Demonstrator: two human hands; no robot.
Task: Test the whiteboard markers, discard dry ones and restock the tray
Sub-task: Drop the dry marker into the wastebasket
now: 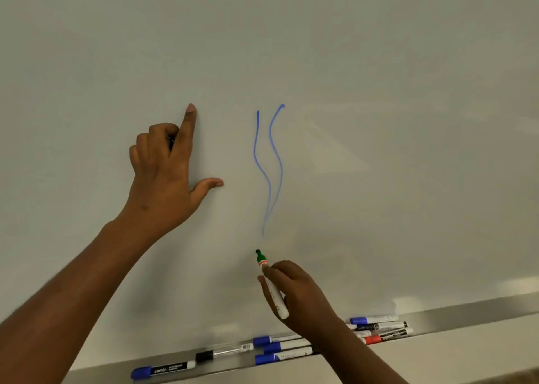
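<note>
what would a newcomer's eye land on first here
Two wavy blue lines at the centre of the whiteboard. Just below them the right hand grips an uncapped green marker, tip up; the left hand, left of the lines, raises its index finger, gripping a small dark object.

This is looking like a classroom or office meeting room: a large whiteboard is filling nearly the whole frame, blue pen strokes are showing at its centre, and a metal tray is carrying capped markers along the bottom.
</note>
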